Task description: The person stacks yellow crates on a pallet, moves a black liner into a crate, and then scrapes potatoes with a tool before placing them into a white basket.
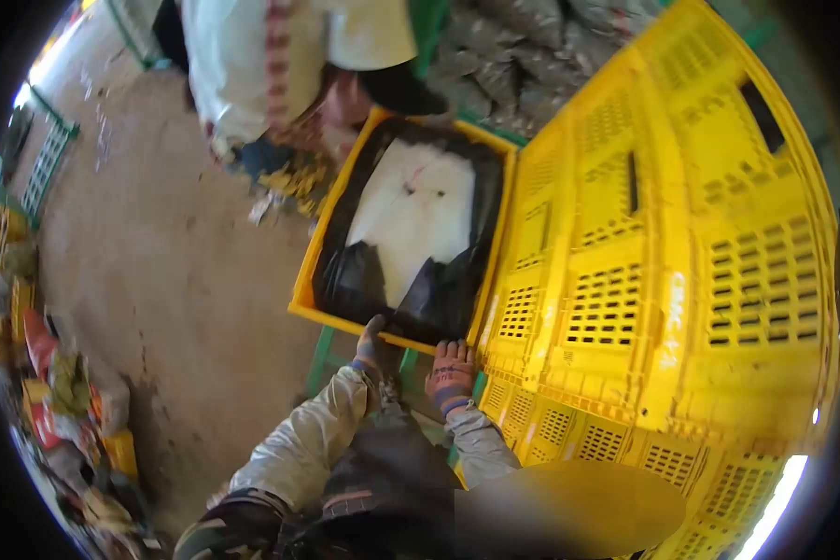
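A yellow plastic crate (304, 289) sits in front of me, lined with a black plastic bag (355, 275) that holds a white sheet (415, 210). My left hand (375, 347), in a dark glove, grips the crate's near rim. Beside it, my right hand (451, 371), in a reddish glove, rests on the same near rim at the corner. Both arms wear pale sleeves. The crate stands on a green frame (322, 359).
A stack of tall yellow slatted crates (663, 261) fills the right side. Another person in a pale top (252, 56) bends over the crate's far end. Bare dirt floor (159, 243) lies to the left, with coloured packets (56, 373) along the left edge.
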`<state>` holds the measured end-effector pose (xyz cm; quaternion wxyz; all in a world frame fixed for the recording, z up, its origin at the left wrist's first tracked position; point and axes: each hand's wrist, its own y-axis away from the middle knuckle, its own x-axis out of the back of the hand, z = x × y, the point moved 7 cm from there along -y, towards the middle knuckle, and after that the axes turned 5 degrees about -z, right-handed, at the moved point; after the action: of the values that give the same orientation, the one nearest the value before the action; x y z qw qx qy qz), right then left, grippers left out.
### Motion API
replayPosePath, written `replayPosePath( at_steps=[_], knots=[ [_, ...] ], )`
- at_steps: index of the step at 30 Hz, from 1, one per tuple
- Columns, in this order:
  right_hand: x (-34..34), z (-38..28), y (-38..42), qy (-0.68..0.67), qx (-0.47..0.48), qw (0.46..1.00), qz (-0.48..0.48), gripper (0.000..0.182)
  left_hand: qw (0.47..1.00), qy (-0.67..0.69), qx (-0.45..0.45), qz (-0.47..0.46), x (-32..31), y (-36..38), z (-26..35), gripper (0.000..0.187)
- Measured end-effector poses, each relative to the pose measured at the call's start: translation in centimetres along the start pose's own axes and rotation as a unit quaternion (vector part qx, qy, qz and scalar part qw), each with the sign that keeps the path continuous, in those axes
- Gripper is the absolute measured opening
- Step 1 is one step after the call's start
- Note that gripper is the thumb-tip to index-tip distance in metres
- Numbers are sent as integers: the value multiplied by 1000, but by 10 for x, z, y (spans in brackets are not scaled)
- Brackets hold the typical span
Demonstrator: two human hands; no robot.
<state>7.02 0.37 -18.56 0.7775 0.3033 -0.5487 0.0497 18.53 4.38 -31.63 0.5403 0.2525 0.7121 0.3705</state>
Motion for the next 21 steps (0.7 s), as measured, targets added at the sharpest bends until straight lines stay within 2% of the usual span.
replayPosePath(
  at_steps=[2, 4, 5, 6, 8, 10, 11, 12, 14, 16, 20, 21],
  knots=[
    [-1, -5, -12, 9, 13, 1000, 18, 49, 992, -125, 3, -25, -2, 13, 0, 19],
    [-2, -14, -29, 11, 21, 998, -63, 40, 959, -280, -5, -31, 11, 9, 11, 28],
    [-10, -22, -36, 35, 54, 995, -73, 40, 940, -342, -16, 4, 7, 21, 18, 34],
    [-19, -24, -45, 53, 53, 995, -70, 35, 916, -398, -32, -46, 14, 12, 21, 45],
    [-32, -32, -60, 87, 78, 991, -70, 30, 895, -447, -7, -9, 1, 33, 28, 60],
    [-42, -25, -75, 0, 10, 993, -114, 36, 912, -408, -30, -7, 2, 28, 24, 63],
    [-28, -29, -75, -40, -6, 990, -137, 34, 899, -437, -32, -12, 12, 11, 19, 72],
    [-29, -30, -79, -27, 4, 990, -141, 34, 864, -495, -89, 26, 12, 5, 21, 83],
    [-29, -25, -84, -38, 23, 989, -141, 34, 839, -535, -73, 65, 7, 9, 20, 83],
    [-17, -29, -89, -21, 53, 988, -146, 37, 810, -573, -86, 89, 1, 3, 15, 94],
    [-15, -20, -106, 4, 65, 990, -125, 34, 844, -525, -71, 85, -13, 1, 4, 96],
    [-15, -21, -101, 3, 61, 991, -123, 34, 812, -577, -76, 55, -15, -1, 9, 99]
  ],
)
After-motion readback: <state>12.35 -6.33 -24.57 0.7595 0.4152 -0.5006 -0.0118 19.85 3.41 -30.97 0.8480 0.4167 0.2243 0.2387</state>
